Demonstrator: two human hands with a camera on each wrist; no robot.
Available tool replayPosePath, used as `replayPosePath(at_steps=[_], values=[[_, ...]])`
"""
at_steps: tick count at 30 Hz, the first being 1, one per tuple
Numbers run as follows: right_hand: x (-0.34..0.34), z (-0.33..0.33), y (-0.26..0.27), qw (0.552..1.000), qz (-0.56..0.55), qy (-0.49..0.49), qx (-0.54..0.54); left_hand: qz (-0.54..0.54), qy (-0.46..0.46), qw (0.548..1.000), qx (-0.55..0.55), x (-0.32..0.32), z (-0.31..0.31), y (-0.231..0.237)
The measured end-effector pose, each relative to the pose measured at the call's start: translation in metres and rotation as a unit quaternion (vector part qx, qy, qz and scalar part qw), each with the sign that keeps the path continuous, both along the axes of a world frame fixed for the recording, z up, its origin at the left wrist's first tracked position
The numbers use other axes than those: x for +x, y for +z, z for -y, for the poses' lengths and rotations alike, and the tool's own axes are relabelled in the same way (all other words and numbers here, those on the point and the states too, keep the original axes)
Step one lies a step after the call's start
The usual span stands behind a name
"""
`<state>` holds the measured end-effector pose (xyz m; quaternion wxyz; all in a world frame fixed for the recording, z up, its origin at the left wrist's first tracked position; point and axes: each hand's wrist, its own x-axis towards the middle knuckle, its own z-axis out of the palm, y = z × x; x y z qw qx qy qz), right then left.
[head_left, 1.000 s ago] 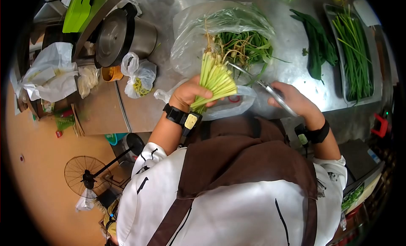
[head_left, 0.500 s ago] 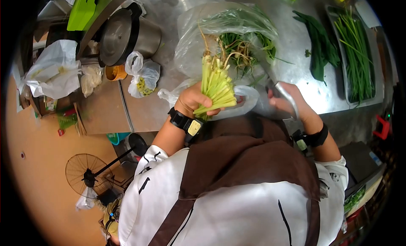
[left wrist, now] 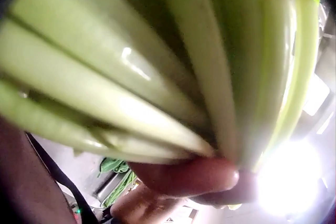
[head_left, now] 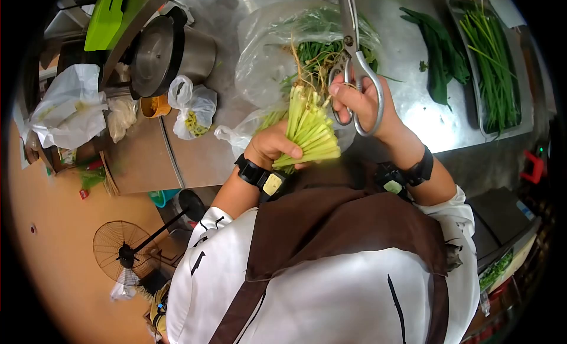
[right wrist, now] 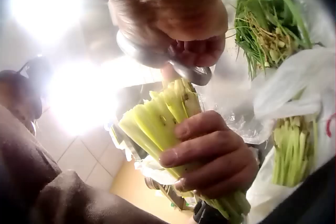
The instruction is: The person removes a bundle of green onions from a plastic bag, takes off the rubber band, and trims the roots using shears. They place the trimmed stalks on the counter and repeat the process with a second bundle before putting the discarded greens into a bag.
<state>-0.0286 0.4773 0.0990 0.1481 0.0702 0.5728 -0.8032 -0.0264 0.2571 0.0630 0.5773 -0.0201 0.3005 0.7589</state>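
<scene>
A fanned bunch of pale green stalks, with thin roots at its far end, is gripped in my left hand; the stalks fill the left wrist view. My right hand holds metal scissors by the handles, blades pointing to the far side of the counter. In the right wrist view its curled fingers are right at the trimmed end of the bunch. A clear plastic bag of leafy greens with roots lies just beyond. More cut stalks lie on a white bag below it.
On the right of the counter are dark green leaves and a tray of long green stems. At the left stand a lidded pot, a small tied bag, an orange container and a crumpled white bag.
My right hand has moved left to the bunch. The scissors, which pointed at the stalks, have swung round to point away toward the far side. The left hand keeps its grip.
</scene>
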Motion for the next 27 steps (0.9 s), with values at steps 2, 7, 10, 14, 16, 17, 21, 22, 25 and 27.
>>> replayPosePath(at_steps=[2, 7, 10, 14, 16, 17, 21, 22, 25, 27], values=[[-0.002, 0.000, -0.003, 1.000, 0.006, -0.025, 0.003, -0.003, -0.007, 1.000, 0.001, -0.001, 0.000, -0.002], [-0.007, -0.001, 0.002, 0.999, 0.002, -0.043, -0.005, -0.012, -0.022, 1.000, 0.010, -0.004, -0.004, 0.003], [-0.009, -0.003, 0.005, 0.999, 0.005, -0.046, 0.008, -0.025, -0.027, 0.999, 0.005, -0.006, -0.002, 0.003], [-0.011, -0.006, 0.000, 0.999, 0.003, -0.041, 0.012, -0.038, -0.042, 0.998, 0.012, -0.009, -0.003, 0.005], [-0.011, -0.011, -0.003, 0.998, -0.035, -0.013, 0.040, -0.047, -0.050, 0.998, 0.015, -0.009, -0.003, 0.006], [-0.010, -0.015, -0.002, 0.999, -0.035, -0.013, 0.040, -0.050, -0.044, 0.998, 0.010, -0.009, -0.003, 0.006], [0.002, -0.045, -0.019, 0.976, -0.104, 0.026, 0.188, -0.036, 0.005, 0.999, -0.007, -0.006, 0.001, 0.003], [0.006, -0.053, -0.021, 0.973, -0.086, 0.071, 0.204, -0.036, 0.009, 0.999, -0.007, -0.006, 0.003, 0.002], [0.020, -0.047, -0.019, 0.965, -0.095, 0.087, 0.230, -0.040, 0.000, 0.999, -0.034, -0.009, 0.005, -0.001], [0.024, -0.035, -0.015, 0.996, 0.019, 0.031, 0.081, -0.072, -0.010, 0.996, -0.043, -0.012, -0.002, -0.001]])
